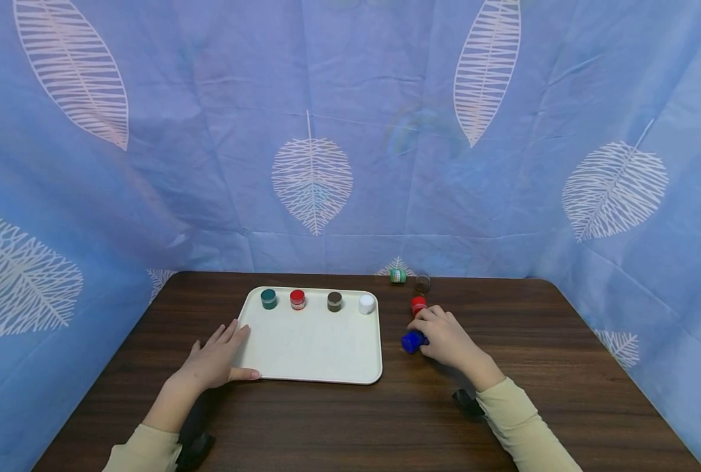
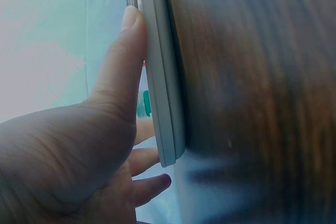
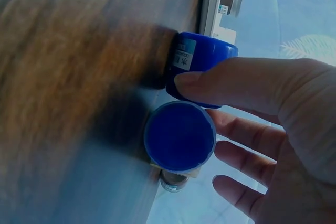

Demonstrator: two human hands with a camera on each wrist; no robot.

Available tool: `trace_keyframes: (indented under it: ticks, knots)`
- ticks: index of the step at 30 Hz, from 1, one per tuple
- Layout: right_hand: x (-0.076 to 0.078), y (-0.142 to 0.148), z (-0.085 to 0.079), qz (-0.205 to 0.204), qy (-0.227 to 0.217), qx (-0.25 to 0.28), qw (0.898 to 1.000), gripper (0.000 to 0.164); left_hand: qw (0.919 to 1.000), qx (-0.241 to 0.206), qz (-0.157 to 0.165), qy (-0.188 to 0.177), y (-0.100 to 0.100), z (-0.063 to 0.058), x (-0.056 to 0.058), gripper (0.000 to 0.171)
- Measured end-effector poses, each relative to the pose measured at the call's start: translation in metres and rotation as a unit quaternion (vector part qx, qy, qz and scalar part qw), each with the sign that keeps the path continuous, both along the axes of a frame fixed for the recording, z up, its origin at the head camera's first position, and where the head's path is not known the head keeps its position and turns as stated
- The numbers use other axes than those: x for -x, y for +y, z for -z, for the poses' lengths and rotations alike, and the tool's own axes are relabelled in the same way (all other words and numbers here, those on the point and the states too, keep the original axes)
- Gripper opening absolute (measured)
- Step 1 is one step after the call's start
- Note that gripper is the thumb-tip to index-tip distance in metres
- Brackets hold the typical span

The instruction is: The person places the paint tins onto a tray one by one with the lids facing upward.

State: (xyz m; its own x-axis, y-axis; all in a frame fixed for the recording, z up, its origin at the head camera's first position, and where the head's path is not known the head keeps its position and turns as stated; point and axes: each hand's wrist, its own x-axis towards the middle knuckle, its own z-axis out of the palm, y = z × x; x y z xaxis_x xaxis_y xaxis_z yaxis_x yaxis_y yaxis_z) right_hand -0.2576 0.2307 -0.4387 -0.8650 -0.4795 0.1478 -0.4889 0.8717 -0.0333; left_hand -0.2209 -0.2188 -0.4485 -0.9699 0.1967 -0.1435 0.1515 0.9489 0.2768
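My right hand pinches a blue paint jar, thumb on its near side and index finger behind. This jar shows in the head view as a blue shape right of the tray. A second blue jar lies beside it with its round end toward the right wrist camera. Just beyond my fingers is a red jar. My left hand rests on the left front corner of the white tray, thumb along the front rim, fingers extended at the left side.
Along the tray's back edge stand a dark green jar, a red-lidded jar, a brown jar and a white jar. At the table's back edge are a green jar and another brown jar. A curtain hangs behind.
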Motion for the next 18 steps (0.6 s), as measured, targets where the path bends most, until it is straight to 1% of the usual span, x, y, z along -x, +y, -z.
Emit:
trace_keyframes:
  ticks: [3, 9, 18]
  knots:
    - [0.0005, -0.0005, 0.0008, -0.001, 0.002, -0.004, 1.0, 0.032, 1.0, 0.001, 0.001, 0.004, 0.0001, 0.0004, -0.0001, 0.111]
    - [0.0015, -0.0021, 0.0013, -0.01, 0.011, 0.002, 1.0, 0.03, 1.0, -0.004, -0.001, -0.001, 0.0003, 0.0009, -0.001, 0.11]
    - [0.0046, -0.0079, 0.0, -0.027, 0.023, 0.001, 0.999, 0.031, 1.0, 0.001, 0.0, 0.004, -0.0003, 0.0019, 0.0005, 0.112]
